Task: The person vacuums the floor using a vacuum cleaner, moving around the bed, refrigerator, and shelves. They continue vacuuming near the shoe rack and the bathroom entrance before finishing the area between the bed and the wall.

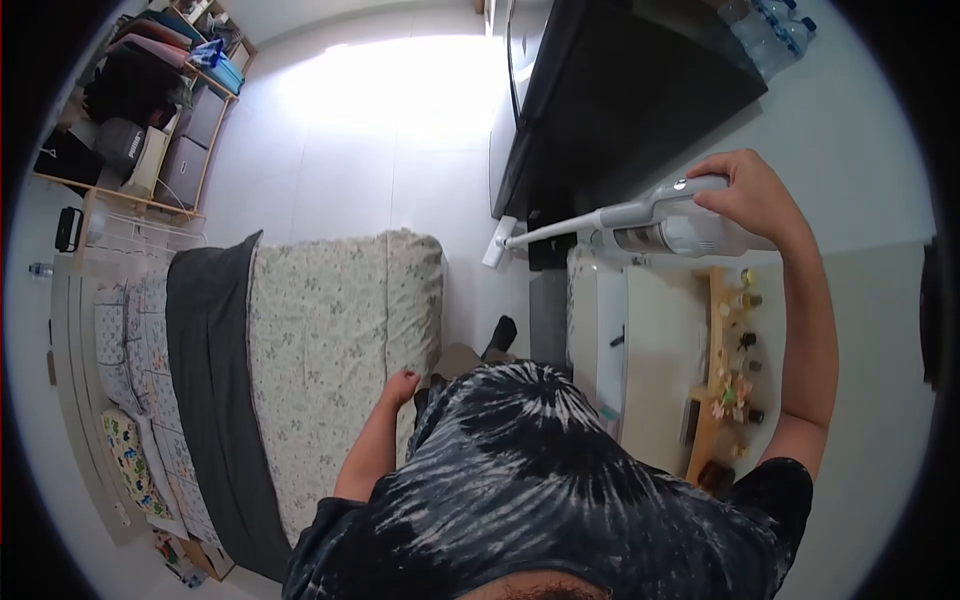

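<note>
A white and grey cordless stick vacuum cleaner [648,222] stretches across the view from the right. My right hand [748,200] is wrapped round its handle, with the clear dust bin just below the fingers. The white tube runs left to the floor head [497,243], which lies on the pale floor by the corner of a black cabinet [610,110]. My left hand [403,387] hangs beside the edge of the bed [330,320], its fingers curled in and nothing visible in them.
A dark blanket [215,370] crosses the bed at left. Open shelves [190,150] with boxes and bags stand at upper left. Plastic bottles [775,35] rest at upper right. A wooden ledge [712,350] with small bottles and flowers runs along my right.
</note>
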